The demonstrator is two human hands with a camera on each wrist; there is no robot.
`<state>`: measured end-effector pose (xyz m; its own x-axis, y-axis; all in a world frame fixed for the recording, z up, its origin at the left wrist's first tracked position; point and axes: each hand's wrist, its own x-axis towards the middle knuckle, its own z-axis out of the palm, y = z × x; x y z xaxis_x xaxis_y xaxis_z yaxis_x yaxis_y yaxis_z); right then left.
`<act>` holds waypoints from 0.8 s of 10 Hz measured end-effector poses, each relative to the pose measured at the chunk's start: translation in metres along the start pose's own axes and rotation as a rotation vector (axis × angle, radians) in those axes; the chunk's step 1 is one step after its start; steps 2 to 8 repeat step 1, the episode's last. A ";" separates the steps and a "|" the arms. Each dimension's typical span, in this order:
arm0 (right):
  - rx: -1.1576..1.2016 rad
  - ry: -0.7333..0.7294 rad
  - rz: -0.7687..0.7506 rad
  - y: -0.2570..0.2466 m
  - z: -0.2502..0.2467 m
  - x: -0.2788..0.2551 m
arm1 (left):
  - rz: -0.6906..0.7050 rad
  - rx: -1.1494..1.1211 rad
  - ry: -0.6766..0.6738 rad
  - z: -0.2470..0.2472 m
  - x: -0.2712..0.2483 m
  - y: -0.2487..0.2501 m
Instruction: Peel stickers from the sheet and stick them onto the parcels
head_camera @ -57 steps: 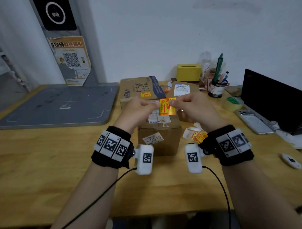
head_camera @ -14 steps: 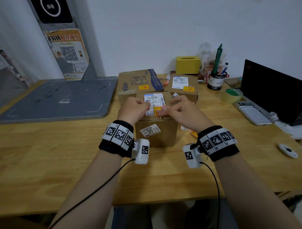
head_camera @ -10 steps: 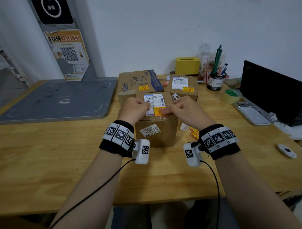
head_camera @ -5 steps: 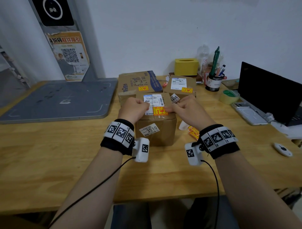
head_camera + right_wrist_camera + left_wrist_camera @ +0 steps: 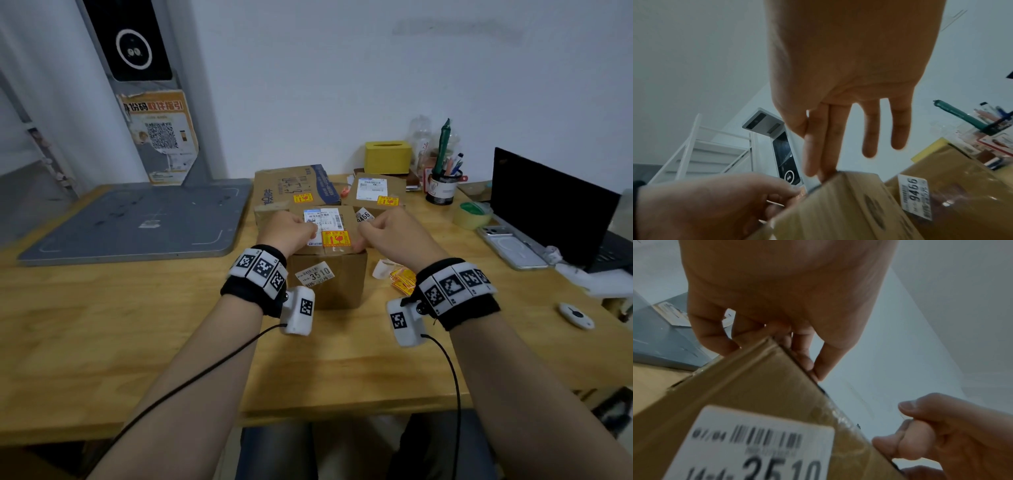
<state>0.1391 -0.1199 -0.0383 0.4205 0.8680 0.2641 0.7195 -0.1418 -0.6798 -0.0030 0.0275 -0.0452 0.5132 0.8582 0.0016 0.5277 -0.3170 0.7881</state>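
Note:
The near cardboard parcel (image 5: 327, 281) stands mid-table, and a yellow-and-red sticker (image 5: 337, 238) lies flat on its top beside the white shipping label. My left hand (image 5: 294, 233) rests on the top's left side with fingers curled, at the sticker's left end. My right hand (image 5: 376, 229) touches the top's right edge with fairly straight fingers (image 5: 824, 162). Neither hand holds anything. The sticker sheet (image 5: 404, 281) lies on the table right of this parcel. Behind stand two more parcels (image 5: 294, 186) (image 5: 376, 190), each with a yellow sticker.
A grey platform (image 5: 137, 219) with an upright scanner post fills the left of the table. At right are a laptop (image 5: 548, 212), a phone (image 5: 510, 246), a tape roll (image 5: 472, 216), a pen cup (image 5: 443, 185) and a small white device (image 5: 575, 315). A yellow box (image 5: 387, 157) stands by the wall.
The sticker, held in the air between both hands earlier, now lies on the near parcel's top. Over the last second both hands have slid apart, uncovering it.

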 end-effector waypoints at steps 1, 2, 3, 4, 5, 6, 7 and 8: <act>-0.075 -0.028 0.043 -0.017 -0.011 0.014 | 0.074 -0.028 0.036 -0.016 -0.006 0.019; -0.075 -0.028 0.043 -0.017 -0.011 0.014 | 0.074 -0.028 0.036 -0.016 -0.006 0.019; -0.075 -0.028 0.043 -0.017 -0.011 0.014 | 0.074 -0.028 0.036 -0.016 -0.006 0.019; -0.075 -0.028 0.043 -0.017 -0.011 0.014 | 0.074 -0.028 0.036 -0.016 -0.006 0.019; -0.075 -0.028 0.043 -0.017 -0.011 0.014 | 0.074 -0.028 0.036 -0.016 -0.006 0.019; -0.075 -0.028 0.043 -0.017 -0.011 0.014 | 0.074 -0.028 0.036 -0.016 -0.006 0.019; -0.075 -0.028 0.043 -0.017 -0.011 0.014 | 0.074 -0.028 0.036 -0.016 -0.006 0.019; -0.075 -0.028 0.043 -0.017 -0.011 0.014 | 0.074 -0.028 0.036 -0.016 -0.006 0.019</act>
